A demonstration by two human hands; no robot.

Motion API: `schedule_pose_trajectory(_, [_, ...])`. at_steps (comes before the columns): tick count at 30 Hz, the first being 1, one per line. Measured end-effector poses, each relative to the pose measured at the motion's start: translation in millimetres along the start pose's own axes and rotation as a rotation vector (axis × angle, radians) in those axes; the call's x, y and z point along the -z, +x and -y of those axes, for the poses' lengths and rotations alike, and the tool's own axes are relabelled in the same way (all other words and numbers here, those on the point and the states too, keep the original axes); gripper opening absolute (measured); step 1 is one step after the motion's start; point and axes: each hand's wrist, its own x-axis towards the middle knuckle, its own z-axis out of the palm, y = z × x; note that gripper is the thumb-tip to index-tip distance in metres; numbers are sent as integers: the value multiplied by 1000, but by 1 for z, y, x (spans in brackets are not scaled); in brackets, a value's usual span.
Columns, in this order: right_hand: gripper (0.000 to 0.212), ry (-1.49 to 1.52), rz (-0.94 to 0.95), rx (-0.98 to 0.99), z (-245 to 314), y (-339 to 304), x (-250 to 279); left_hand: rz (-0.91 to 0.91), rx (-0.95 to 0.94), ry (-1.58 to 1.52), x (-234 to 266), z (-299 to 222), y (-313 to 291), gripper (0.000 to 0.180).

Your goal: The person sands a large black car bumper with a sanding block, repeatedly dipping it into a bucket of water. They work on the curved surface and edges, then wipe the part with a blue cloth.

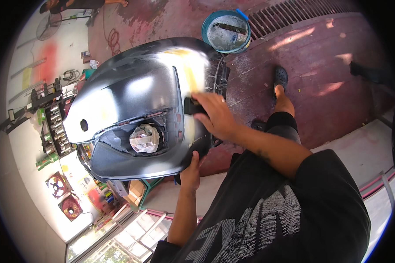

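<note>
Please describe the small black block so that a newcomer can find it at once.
Start from the large, curved, black-and-grey bumper in the middle. Near its right side a pale yellow band runs downward, and the person's bare right hand is there. The small black rectangular block is held in this hand; unlike the shiny, rounded bumper, it looks dull and straight-edged.

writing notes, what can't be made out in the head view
In the head view:
underside of the black block: hidden by the block
most fingers of the left hand: behind the bumper
contents of the wrapped bundle: covered by wrapping
other person: cut by top edge
</note>
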Motion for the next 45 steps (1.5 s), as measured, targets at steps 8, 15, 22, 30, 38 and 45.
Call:
schedule_pose_trajectory(8, [56, -157, -63, 19, -36, 97, 12, 18, -17, -8, -9, -8, 3, 49])
schedule_pose_trajectory(15, [64, -186, 165, 143, -3, -9, 5, 27, -6, -42, -1, -3, 4, 49])
schedule_pose_trajectory(22, [59, -173, -51, 30, -23, 92, 14, 30, 5, -43, 2, 2, 11, 50])
schedule_pose_trajectory(30, [60, -183, 75, 56, -24, 79, 18, 80, -1, -42, 11, 9, 9, 59])
schedule_pose_trajectory(38, [62, -167, 137, 50, -9, 10, 6, 37, -2, -61, 10, 12, 10, 50])
schedule_pose_trajectory(45, [59, -8, 30, 45, -67, 144, 35, 62, -13, -67, 7, 9, 18, 51])
